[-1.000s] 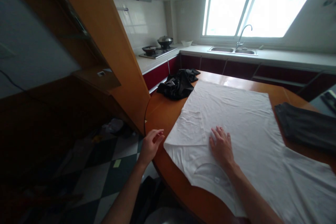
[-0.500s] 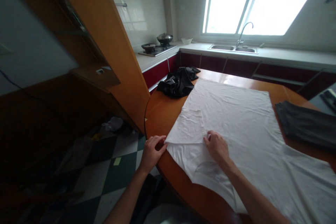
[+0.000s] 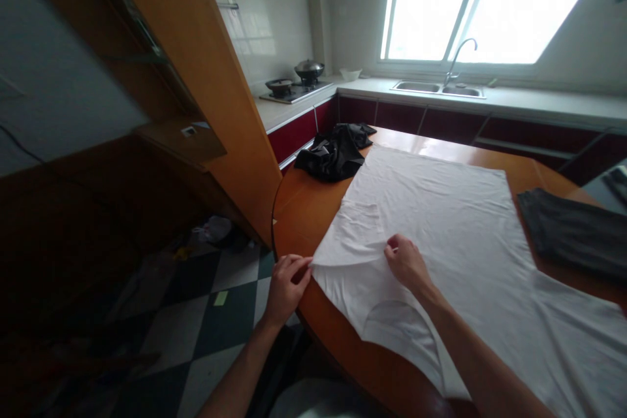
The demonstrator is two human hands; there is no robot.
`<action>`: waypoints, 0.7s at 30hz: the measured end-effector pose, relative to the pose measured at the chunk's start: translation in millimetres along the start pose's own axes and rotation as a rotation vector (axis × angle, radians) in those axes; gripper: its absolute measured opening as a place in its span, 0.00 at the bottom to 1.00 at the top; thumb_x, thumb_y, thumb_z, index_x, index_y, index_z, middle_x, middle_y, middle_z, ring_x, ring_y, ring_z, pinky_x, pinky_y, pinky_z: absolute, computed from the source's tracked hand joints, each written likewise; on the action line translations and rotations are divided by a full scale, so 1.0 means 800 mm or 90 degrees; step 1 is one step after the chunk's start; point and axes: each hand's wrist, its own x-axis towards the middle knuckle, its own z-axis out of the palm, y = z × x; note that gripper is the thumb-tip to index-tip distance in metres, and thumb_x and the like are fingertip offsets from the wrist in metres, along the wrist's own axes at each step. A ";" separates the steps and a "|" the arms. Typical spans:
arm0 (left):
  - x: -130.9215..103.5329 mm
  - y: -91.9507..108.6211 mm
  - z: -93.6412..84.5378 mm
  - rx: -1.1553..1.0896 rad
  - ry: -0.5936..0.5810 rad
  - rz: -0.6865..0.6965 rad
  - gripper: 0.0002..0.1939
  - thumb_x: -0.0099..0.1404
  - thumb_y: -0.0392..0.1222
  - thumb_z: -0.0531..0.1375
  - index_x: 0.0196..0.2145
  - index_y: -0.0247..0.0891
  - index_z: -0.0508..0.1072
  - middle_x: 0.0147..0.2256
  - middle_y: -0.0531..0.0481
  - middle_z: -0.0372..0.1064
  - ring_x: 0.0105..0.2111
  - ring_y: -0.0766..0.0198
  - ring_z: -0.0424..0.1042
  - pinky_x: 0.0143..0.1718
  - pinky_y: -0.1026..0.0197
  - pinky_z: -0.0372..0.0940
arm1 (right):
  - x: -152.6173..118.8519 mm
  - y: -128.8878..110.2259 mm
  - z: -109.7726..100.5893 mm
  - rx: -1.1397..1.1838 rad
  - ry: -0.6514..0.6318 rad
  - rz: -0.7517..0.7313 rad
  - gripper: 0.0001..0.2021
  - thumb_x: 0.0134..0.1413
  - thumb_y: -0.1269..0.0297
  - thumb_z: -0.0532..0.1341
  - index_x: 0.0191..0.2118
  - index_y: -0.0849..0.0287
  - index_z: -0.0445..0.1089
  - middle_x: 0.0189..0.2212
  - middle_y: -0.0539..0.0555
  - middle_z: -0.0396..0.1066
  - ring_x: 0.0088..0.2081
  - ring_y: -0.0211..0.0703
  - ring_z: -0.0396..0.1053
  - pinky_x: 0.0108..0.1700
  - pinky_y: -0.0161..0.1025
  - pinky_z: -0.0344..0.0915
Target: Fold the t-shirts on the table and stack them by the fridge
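A white T-shirt [image 3: 450,209] lies spread over the wooden table [image 3: 313,209], its neckline towards me and its right sleeve stretched out at the lower right. The left sleeve is folded inward over the body. My left hand [image 3: 289,284] is at the table's edge, thumb and fingers pinching the outer corner of that fold. With closed fingertips, my right hand [image 3: 406,261] grips the fold's inner end, and the cloth between both hands is slightly lifted. The fingertips of my right hand are partly hidden.
Crumpled black clothing [image 3: 336,151] lies at the table's far left. Folded dark grey clothing [image 3: 573,232] rests on the right. Behind are a stove with pans [image 3: 308,70] and a sink [image 3: 416,87]. A wooden partition [image 3: 235,104] stands left of the table.
My right hand has closed its fingers on the fold and risen slightly. The folded edge between my hands now lifts and sags a little. My left hand stays at the corner.
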 end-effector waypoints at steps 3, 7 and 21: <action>0.000 -0.001 0.002 0.006 0.011 0.007 0.09 0.69 0.41 0.61 0.44 0.45 0.80 0.39 0.48 0.72 0.42 0.56 0.71 0.46 0.52 0.66 | -0.001 -0.006 0.000 0.146 0.007 0.003 0.07 0.56 0.68 0.56 0.37 0.58 0.70 0.24 0.51 0.74 0.26 0.41 0.72 0.31 0.35 0.61; 0.000 0.002 0.000 0.007 0.005 0.021 0.09 0.70 0.42 0.61 0.43 0.46 0.81 0.40 0.48 0.72 0.42 0.56 0.71 0.45 0.52 0.66 | -0.002 -0.009 -0.006 0.213 0.078 -0.040 0.11 0.56 0.65 0.56 0.44 0.57 0.69 0.20 0.46 0.69 0.23 0.40 0.68 0.29 0.35 0.59; 0.105 0.020 -0.007 -0.064 0.016 0.042 0.16 0.71 0.35 0.52 0.48 0.42 0.78 0.47 0.46 0.74 0.50 0.55 0.72 0.56 0.49 0.68 | -0.001 0.018 0.005 0.005 -0.037 0.000 0.16 0.57 0.68 0.58 0.50 0.57 0.74 0.29 0.51 0.77 0.33 0.42 0.73 0.36 0.34 0.60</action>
